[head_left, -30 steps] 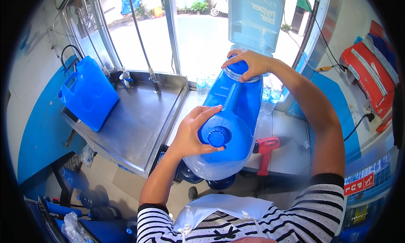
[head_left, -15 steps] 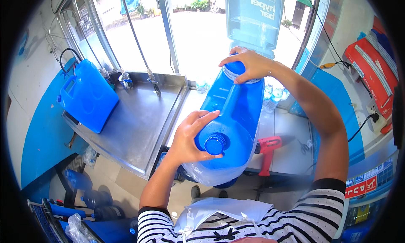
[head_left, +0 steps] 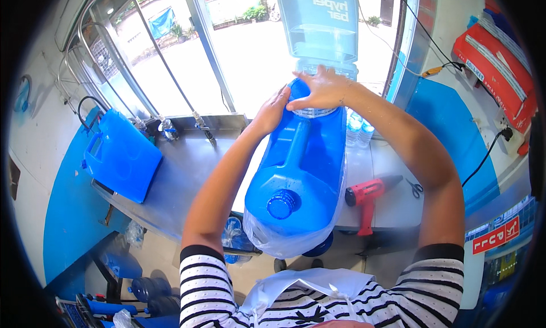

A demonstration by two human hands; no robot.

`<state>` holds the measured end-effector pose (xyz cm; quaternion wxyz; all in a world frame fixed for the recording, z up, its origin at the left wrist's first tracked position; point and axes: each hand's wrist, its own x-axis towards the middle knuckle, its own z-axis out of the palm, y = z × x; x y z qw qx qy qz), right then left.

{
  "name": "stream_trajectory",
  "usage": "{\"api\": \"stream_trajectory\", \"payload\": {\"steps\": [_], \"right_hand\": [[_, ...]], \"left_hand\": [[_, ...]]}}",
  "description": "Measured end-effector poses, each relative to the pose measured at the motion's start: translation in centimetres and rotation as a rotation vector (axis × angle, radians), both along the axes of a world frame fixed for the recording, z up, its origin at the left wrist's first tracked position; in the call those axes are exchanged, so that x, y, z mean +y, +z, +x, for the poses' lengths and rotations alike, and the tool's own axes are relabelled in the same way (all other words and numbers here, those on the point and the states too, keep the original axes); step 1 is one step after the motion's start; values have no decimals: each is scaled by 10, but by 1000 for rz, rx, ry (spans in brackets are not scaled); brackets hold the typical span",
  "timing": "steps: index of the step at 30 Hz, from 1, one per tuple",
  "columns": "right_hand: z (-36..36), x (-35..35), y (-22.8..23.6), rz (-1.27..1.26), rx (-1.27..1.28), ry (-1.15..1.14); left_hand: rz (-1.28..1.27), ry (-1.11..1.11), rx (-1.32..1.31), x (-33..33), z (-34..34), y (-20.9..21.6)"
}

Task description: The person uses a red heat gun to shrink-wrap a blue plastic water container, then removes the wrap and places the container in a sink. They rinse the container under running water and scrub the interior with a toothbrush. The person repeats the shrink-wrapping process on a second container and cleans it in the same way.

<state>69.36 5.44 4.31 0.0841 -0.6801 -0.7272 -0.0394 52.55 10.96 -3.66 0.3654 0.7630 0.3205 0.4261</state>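
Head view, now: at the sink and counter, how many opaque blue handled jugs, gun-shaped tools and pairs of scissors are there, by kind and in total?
Opaque blue handled jugs: 2 (left jug, middle jug with both hands at its far end)
Gun-shaped tools: 1 (red tool)
Pairs of scissors: 1 (dark scissors)
Total: 4

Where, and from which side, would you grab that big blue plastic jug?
Probably by the long raised blue bar handle, from above: it lies between the small round blue near cap and the large round blue far cap, and the jug dips on both sides. The loose clear plastic film below may slip.
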Motion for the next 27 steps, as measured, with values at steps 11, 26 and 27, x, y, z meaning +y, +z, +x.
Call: {"api": "stream_trajectory", "payload": {"steps": [11, 26, 27], "right_hand": [[37, 12, -7, 161, 65, 528], [-5, -9, -22, 177, -5, 32], [-10, -11, -23, 130, -3, -8]], "left_hand": [[239, 199, -55, -10, 15, 2], [3, -94, -53, 19, 10, -1], [-95, -80, -55, 21, 12, -3]]}}
